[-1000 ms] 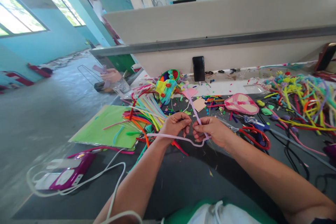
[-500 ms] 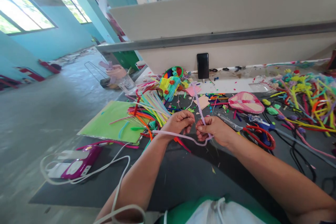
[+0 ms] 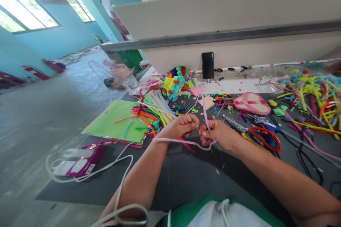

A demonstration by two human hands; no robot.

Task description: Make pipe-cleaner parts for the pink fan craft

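My right hand (image 3: 218, 134) is closed around a lilac pipe cleaner (image 3: 204, 108). One part of it rises from my fingers towards the back of the table, and another bends left across my left wrist. Close beside it, my left hand (image 3: 183, 126) is pinched, thumb against forefinger. Something very thin seems to show between the two sets of fingertips, but I cannot make it out. Just behind my left hand lies a bundle of coloured pipe cleaners (image 3: 157, 103). Red-handled scissors (image 3: 262, 138) rest to the right of my right hand.
A phone (image 3: 207, 65) leans against the white partition. Beyond my hands are a yellow-and-blue fuzzy piece (image 3: 174, 88) and a pink oval piece (image 3: 252, 103). Tangled pipe cleaners (image 3: 317, 103) fill the right side. On the left are a green sheet (image 3: 114, 120) and a purple device (image 3: 87, 161) with a white cable.
Both hands stay close together with the lilac pipe cleaner, the fingers shifting only slightly. The whole view has moved a little.
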